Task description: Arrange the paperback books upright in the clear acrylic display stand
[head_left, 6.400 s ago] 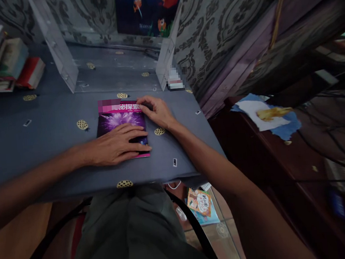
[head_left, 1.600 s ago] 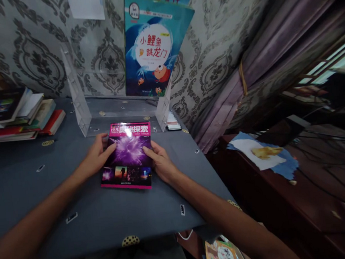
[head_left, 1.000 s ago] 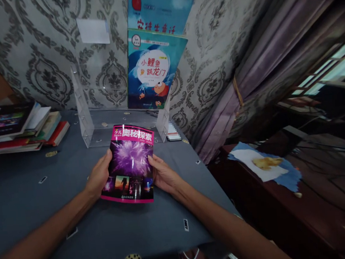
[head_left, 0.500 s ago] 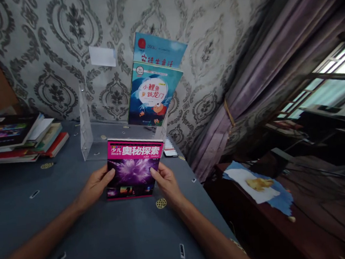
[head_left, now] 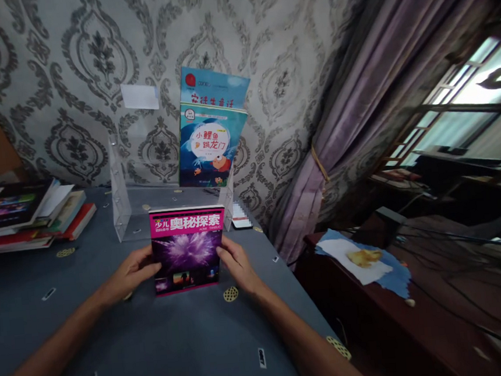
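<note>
Between my hands a book (head_left: 189, 251) with a magenta and purple cover stands nearly upright, its front facing me. My left hand (head_left: 130, 273) grips the left edge, thumb on the cover and fingers behind. On the right edge my right hand (head_left: 238, 263) holds it the same way, its other fingers partly hidden. Just behind the book is a clear acrylic rack (head_left: 120, 190). In its right part lean two blue picture books, the front one (head_left: 207, 148) overlapping the taller rear one (head_left: 219, 88).
A stack of books (head_left: 11, 212) lies at the left by the wall. A phone-like object (head_left: 241, 217) rests right of the rack. Beyond the right edge of the grey-blue table (head_left: 181, 346), a dark red surface (head_left: 375, 311) bears a blue cloth (head_left: 392, 281) and cables.
The view has shifted slightly, so the rack and blue books appear further left. Both hands keep holding the magenta book, which looks more upright and squarer to me.
</note>
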The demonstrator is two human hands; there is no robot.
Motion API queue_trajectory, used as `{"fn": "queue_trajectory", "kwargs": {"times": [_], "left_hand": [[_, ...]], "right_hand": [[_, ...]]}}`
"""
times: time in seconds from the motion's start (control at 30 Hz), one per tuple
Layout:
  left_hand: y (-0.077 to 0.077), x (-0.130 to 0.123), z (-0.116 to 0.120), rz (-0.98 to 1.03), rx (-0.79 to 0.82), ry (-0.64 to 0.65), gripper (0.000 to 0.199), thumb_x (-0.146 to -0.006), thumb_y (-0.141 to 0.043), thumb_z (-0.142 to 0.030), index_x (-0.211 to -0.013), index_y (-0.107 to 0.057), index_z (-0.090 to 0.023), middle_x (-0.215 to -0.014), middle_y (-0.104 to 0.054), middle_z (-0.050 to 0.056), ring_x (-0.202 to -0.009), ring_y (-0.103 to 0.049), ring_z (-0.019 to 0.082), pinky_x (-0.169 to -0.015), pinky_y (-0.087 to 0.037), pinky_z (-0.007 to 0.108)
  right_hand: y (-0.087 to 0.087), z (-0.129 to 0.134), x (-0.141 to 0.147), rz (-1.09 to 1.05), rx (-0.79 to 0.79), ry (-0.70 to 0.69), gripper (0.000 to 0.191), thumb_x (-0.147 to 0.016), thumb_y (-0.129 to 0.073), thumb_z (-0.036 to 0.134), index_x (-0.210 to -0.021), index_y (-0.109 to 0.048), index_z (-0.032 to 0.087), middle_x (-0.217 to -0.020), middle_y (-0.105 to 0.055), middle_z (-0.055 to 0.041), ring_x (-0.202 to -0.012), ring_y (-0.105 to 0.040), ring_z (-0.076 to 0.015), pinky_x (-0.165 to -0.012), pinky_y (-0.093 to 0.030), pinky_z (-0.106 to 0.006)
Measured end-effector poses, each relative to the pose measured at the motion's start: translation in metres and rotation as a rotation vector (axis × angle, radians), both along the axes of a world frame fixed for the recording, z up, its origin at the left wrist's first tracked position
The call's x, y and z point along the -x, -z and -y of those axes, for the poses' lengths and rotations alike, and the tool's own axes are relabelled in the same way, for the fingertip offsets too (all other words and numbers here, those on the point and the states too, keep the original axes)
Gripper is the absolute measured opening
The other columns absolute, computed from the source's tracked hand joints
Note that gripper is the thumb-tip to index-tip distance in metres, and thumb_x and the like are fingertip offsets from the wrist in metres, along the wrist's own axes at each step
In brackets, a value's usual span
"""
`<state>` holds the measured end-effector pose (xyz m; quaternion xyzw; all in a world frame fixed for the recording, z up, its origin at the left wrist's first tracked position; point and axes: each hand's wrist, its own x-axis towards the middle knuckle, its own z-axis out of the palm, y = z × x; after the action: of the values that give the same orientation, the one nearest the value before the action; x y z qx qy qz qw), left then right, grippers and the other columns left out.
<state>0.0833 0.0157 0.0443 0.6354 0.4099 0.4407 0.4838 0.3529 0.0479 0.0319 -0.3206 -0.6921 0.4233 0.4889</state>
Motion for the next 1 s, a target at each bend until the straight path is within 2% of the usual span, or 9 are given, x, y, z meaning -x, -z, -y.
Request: {"fn": "queue_trajectory", "kwargs": {"times": [0.1,0.2,0.3,0.43,0.6,0.83,1.0], "left_hand": [[-0.002,0.005,-0.002,-0.016,0.017,0.064,0.041,-0.075,-0.076,-0.05,-0.108,-0.078,-0.025,-0.096,-0.079,0.008,-0.102,-0.072,0.033,-0.098,-0.056,0.049],[-0.002,0.008,-0.004,-0.034,0.016,0.1,0.041,-0.079,-0.073,-0.048,-0.112,-0.077,-0.025,-0.098,-0.078,0.009,-0.098,-0.072,0.031,-0.092,-0.057,0.046],[0.0,0.009,-0.004,-0.043,0.003,0.1,0.041,-0.079,-0.072,-0.046,-0.113,-0.076,-0.024,-0.098,-0.077,0.009,-0.092,-0.07,0.028,-0.082,-0.056,0.039],[0.001,0.008,-0.003,-0.04,0.017,0.071,0.04,-0.078,-0.072,-0.044,-0.111,-0.076,-0.022,-0.092,-0.075,0.008,-0.079,-0.065,0.023,-0.067,-0.052,0.03],[0.002,0.006,-0.002,-0.057,0.005,0.059,0.039,-0.076,-0.073,-0.044,-0.109,-0.077,-0.022,-0.088,-0.072,0.007,-0.077,-0.061,0.022,-0.067,-0.051,0.03],[0.012,0.006,-0.006,-0.026,0.018,0.032,0.035,-0.074,-0.073,-0.045,-0.099,-0.074,-0.021,-0.08,-0.065,0.003,-0.066,-0.053,0.016,-0.057,-0.047,0.025],[0.016,0.001,-0.01,-0.008,0.0,0.054,0.034,-0.072,-0.071,-0.042,-0.096,-0.068,-0.019,-0.08,-0.064,0.001,-0.065,-0.053,0.015,-0.054,-0.046,0.024]], "right_hand": [[0.005,-0.003,-0.003,-0.005,0.075,-0.024,0.028,-0.092,-0.061,0.042,-0.109,-0.076,0.025,-0.075,-0.063,0.0013,-0.057,-0.053,-0.0151,-0.058,-0.048,-0.029],[0.008,-0.004,-0.002,-0.023,0.152,-0.073,0.031,-0.091,-0.062,0.041,-0.115,-0.073,0.025,-0.083,-0.067,0.0002,-0.048,-0.052,-0.0116,-0.046,-0.044,-0.026],[0.007,-0.003,-0.001,-0.041,0.16,-0.087,0.033,-0.09,-0.063,0.042,-0.117,-0.072,0.025,-0.094,-0.071,-0.0022,-0.052,-0.057,-0.0121,-0.046,-0.049,-0.027],[0.004,-0.001,0.001,-0.027,0.153,-0.076,0.031,-0.09,-0.061,0.04,-0.116,-0.071,0.024,-0.091,-0.07,-0.001,-0.049,-0.055,-0.0107,-0.046,-0.048,-0.026],[0.004,0.0,0.002,-0.034,0.148,-0.064,0.031,-0.089,-0.06,0.039,-0.114,-0.071,0.024,-0.08,-0.064,0.0007,-0.049,-0.054,-0.0111,-0.045,-0.047,-0.026],[0.007,0.002,0.007,-0.054,0.147,-0.038,0.031,-0.087,-0.063,0.043,-0.111,-0.069,0.024,-0.082,-0.064,0.0001,-0.053,-0.049,-0.0108,-0.044,-0.045,-0.024],[0.01,0.0,0.007,-0.092,0.136,0.024,0.028,-0.085,-0.062,0.042,-0.108,-0.064,0.026,-0.073,-0.057,0.0024,-0.05,-0.043,-0.0114,-0.042,-0.037,-0.024]]}}
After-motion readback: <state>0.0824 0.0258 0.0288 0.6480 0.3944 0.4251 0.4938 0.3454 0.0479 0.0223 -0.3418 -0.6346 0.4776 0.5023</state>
